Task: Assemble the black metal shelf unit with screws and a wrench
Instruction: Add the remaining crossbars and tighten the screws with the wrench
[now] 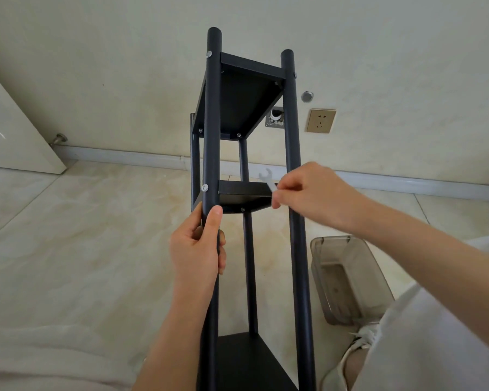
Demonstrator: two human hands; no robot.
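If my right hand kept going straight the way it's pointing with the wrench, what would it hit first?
Probably the middle shelf. The right hand pinches the wrench and points left, with its fingertips by that shelf's right end. Beyond it stands the front-left post, gripped by the left hand. Depth is unclear.

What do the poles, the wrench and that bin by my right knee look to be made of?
Poles: likely metal tube with a matte black coat; round, faintly textured, no glare.
Wrench: thin stamped metal, pale silvery finish, blurred, held in the right hand.
Bin: smoky translucent plastic by the look; the floor shows through its walls.
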